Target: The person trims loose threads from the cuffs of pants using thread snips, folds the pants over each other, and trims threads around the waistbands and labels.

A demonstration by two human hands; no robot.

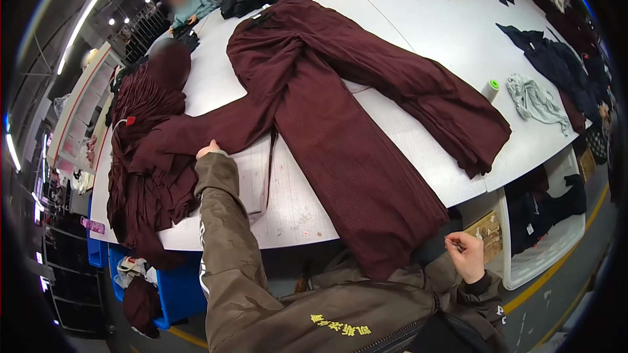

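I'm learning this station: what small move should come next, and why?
Probably bring the right hand to the near end of the maroon fabric: it hangs past the table, and only the left hand appears to touch cloth.

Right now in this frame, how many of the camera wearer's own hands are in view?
2. The left hand is at the maroon cloth on the left side of the table; the right hand shows below the near edge, right of the overhanging maroon garments. Neither is missing.
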